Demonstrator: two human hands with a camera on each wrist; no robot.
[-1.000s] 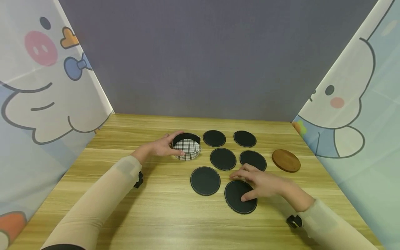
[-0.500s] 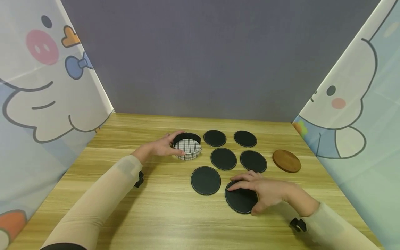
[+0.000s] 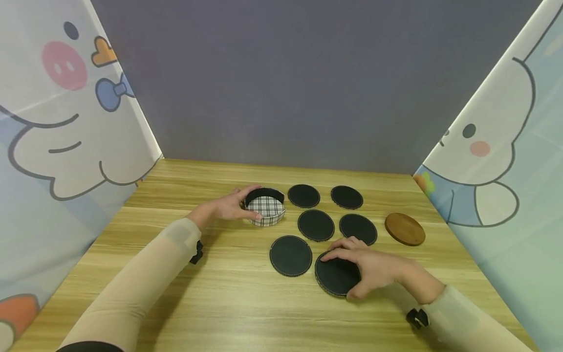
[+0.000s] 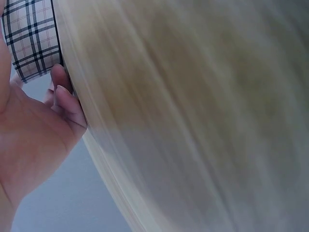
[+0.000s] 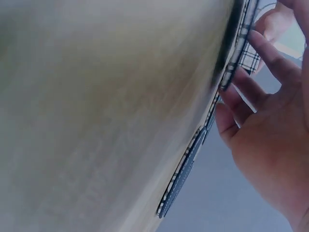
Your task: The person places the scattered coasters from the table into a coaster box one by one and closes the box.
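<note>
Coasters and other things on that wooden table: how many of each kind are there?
Black round coasters: 6, one under the right hand
Brown wooden coaster: 1
Plaid round holder, held by the left hand: 1
Total: 8

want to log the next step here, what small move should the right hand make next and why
Probably lift the nearest black coaster a little further and carry it toward the plaid holder. The right hand already grips that coaster by its edges, and the right wrist view shows its rim tilted off the table. The left hand holds the holder, whose inside looks empty.
</note>
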